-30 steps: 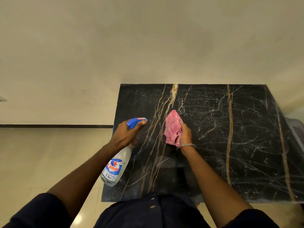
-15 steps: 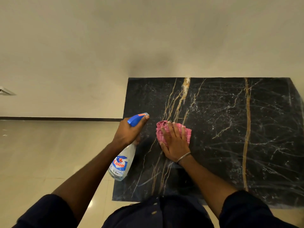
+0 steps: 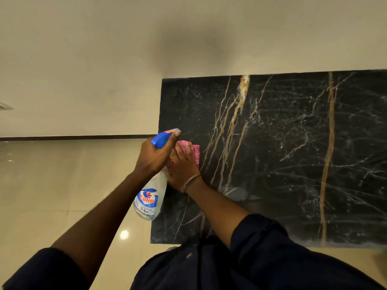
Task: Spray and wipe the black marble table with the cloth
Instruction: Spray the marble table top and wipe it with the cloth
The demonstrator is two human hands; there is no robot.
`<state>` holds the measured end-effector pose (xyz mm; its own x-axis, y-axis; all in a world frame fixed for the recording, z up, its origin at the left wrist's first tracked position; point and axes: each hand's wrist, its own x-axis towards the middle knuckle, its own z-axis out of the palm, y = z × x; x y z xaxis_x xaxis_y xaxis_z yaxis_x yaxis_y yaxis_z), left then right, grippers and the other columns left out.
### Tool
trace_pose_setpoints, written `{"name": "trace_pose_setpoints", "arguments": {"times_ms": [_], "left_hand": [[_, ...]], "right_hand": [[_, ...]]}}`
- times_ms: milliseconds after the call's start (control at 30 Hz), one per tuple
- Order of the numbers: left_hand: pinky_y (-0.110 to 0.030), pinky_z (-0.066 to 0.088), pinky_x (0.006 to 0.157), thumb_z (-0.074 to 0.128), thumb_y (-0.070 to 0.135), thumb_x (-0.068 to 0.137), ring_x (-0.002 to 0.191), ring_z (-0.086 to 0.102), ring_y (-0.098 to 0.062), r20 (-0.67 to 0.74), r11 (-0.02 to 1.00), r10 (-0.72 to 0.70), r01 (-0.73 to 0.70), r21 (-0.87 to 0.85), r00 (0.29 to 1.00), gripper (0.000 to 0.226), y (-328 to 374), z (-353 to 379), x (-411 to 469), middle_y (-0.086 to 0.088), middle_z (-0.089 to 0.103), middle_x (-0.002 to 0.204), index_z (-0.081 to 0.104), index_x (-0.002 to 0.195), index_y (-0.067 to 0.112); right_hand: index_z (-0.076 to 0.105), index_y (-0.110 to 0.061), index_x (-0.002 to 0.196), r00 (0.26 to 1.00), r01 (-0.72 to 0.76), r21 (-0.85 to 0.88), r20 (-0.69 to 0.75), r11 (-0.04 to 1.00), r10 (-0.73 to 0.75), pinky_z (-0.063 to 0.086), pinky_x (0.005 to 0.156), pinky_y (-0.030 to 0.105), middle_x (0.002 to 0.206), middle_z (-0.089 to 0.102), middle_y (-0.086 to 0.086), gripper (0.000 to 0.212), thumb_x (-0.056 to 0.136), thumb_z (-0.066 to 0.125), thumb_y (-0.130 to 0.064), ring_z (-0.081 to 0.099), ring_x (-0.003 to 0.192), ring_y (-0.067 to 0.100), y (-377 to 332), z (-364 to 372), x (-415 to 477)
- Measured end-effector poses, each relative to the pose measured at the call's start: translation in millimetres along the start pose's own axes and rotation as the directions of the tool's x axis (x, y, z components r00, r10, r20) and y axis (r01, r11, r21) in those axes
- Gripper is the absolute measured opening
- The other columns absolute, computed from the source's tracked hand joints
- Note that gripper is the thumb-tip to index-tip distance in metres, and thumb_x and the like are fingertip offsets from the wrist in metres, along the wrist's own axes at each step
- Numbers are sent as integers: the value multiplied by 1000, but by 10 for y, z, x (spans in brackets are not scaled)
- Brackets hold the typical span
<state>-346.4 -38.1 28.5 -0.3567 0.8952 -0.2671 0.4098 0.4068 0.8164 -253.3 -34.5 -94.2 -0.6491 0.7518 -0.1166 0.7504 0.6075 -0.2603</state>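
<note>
Pressing flat, right hand holds pink cloth on desk, near its left edge. Left hand grips spray bottle by the blue head, above the desk's left edge.

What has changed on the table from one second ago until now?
The right hand, which first held the pink cloth bunched, pressed it onto the table and wiped it leftwards across the gold veins, toward the left edge. The left hand keeps gripping the spray bottle there.
</note>
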Motion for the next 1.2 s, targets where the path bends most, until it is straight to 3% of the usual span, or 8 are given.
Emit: {"name": "trace_pose_setpoints", "arguments": {"times_ms": [100, 200, 433, 600, 733, 900, 1067, 1200], "left_hand": [[-25, 49, 59, 53, 53, 92, 57, 57, -17, 27, 1000, 16, -16, -2, 1000, 42, -12, 33, -16, -6, 61, 65, 64, 86, 12], [-36, 55, 63, 51, 57, 93, 58, 64, -25, 57, 997, 51, -53, 47, 997, 44, 21, 90, -25, -16, 67, 73, 66, 94, 16], [-25, 51, 65, 46, 56, 94, 64, 63, -21, 85, 995, 73, -78, 59, 994, 42, 54, 174, -72, -18, 68, 84, 64, 99, 18], [-39, 56, 70, 48, 54, 95, 67, 65, -30, 83, 998, 53, -56, 40, 995, 42, 50, 189, -100, -20, 68, 82, 65, 96, 16], [-46, 57, 71, 48, 61, 90, 68, 66, -35, 71, 998, 38, -42, 51, 997, 53, 77, 184, -92, -22, 69, 85, 67, 99, 12], [-23, 47, 62, 50, 56, 92, 70, 63, -31, 22, 997, 22, -23, 71, 1000, 54, 98, 140, -96, -21, 67, 80, 66, 92, 5], [-21, 45, 62, 49, 61, 89, 67, 61, -25, -16, 994, -15, 16, 106, 1000, 58, -19, 62, -111, -13, 65, 76, 66, 94, 5], [-25, 47, 64, 48, 62, 90, 70, 64, -31, 9, 990, -27, 25, 140, 1000, 58, -124, 79, -168, -18, 67, 78, 66, 90, 7]], "right_hand": [[28, -22, 147, 998, 52, -49, -24, 997, -53, 16, 115, 61, 155, 29, 11, 67, 90, 50, -50, 25, 143, 35, 307, -50, -291], [18, -28, 155, 1000, 8, -82, -22, 997, -10, 3, 116, 62, 163, 10, 9, 66, 96, 37, -50, 9, 150, 34, 759, -41, -677], [17, -29, 155, 979, -199, -180, -2, 963, 202, 12, 116, 61, 163, 9, 10, 65, 96, 30, -54, 7, 150, 32, 1498, -188, -1403], [18, -28, 155, 963, -270, -166, -20, 948, 270, 12, 115, 63, 163, 10, 13, 65, 96, 28, -53, 6, 150, 35, 1368, -170, -1402], [10, -25, 156, 987, -163, -101, -12, 982, 162, 4, 115, 64, 163, 2, 14, 70, 96, 32, -52, 3, 149, 38, 845, -80, -1060], [10, -18, 152, 997, -20, -29, 76, 999, 23, 3, 116, 61, 159, 16, 14, 77, 93, 49, -50, 16, 147, 38, 10, -59, -466], [17, -18, 153, 981, 103, 37, 159, 994, -108, -3, 118, 55, 160, 20, 9, 72, 97, 43, -54, 11, 149, 32, -270, -67, -222], [19, -21, 148, 984, 174, -32, 43, 984, -173, 12, 117, 56, 154, 29, 8, 65, 95, 45, -51, 28, 142, 32, -58, -72, -406]]}}
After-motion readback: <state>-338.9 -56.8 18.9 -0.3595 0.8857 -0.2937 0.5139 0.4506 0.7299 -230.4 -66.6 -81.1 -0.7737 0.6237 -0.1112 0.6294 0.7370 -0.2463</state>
